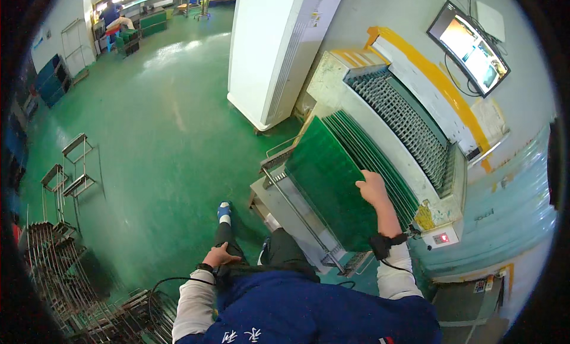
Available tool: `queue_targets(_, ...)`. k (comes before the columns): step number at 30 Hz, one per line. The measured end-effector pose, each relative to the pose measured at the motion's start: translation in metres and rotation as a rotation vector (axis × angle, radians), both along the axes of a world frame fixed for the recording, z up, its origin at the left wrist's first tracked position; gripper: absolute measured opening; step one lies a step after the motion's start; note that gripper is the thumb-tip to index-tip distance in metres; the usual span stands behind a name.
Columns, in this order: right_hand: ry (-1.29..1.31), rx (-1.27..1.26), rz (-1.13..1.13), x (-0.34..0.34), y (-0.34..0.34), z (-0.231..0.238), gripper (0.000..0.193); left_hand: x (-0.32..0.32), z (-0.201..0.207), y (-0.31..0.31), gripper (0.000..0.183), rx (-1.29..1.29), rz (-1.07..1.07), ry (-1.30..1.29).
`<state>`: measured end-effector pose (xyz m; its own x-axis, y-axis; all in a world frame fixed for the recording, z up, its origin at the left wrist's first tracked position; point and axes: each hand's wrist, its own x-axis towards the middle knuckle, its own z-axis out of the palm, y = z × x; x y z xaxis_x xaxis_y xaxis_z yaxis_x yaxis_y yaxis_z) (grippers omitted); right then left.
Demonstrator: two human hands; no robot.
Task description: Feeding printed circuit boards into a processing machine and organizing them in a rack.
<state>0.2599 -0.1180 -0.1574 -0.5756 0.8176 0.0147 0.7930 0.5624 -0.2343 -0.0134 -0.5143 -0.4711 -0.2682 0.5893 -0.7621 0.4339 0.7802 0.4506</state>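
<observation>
My right hand (373,188) grips the upper edge of a large flat green board (329,177). This board leans at the front of a row of similar thin green boards (380,160) standing on edge. They sit in a metal rack (300,207) with slotted end bars, on a pale stand. Down by my left thigh, my left hand (221,256) rests with its fingers stretched out and nothing in them. Directly behind the boards is a pale machine (332,85) with rows of grey toothed rollers or slots (398,118).
A tall white cabinet (267,53) stands beyond the rack. A monitor (469,47) hangs on the right wall. Stacked metal racks (65,278) fill the lower left, with further frames (77,166) on the green floor. Far back, a person (113,17) sits at a bench.
</observation>
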Motion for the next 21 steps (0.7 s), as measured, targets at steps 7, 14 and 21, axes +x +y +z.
queue_targets(7,0.148,0.004,0.020,0.016,0.002,0.043,0.041,-0.004,-0.015,0.004,0.117,-0.024,-0.010,-0.031)
queue_targets(14,0.222,-0.033,0.006,0.031,0.009,0.104,0.034,-0.002,-0.010,0.007,0.117,-0.056,-0.034,0.011)
queue_targets(21,0.960,-0.407,-0.210,0.095,0.020,0.157,0.029,-0.008,-0.014,0.008,0.119,-0.041,-0.015,-0.064)
